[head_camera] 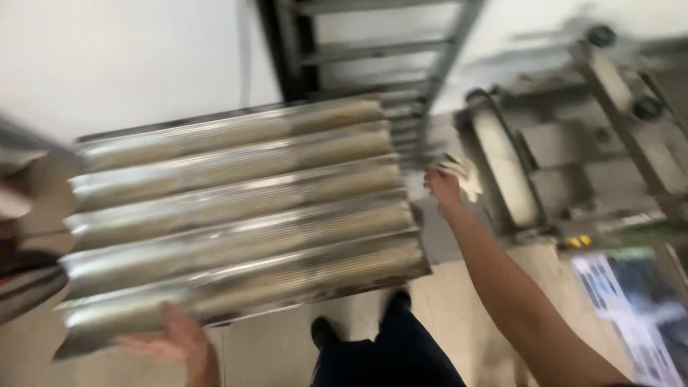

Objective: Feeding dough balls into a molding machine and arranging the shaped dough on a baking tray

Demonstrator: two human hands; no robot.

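A large corrugated metal baking tray (236,208) with several long channels fills the middle of the view, held level above the floor. My left hand (172,338) grips its near left corner from below. My right hand (446,188) is stretched out past the tray's right edge, closed on a pale lump of dough (462,172). The picture is motion-blurred, so details of the grip are soft.
A grey dough machine (566,158) with a pale roller (502,172) stands at the right. A metal rack (373,50) with rungs stands behind the tray against a white wall. My dark shoes (326,333) show on the tiled floor (444,301). Printed sheets (631,308) lie at lower right.
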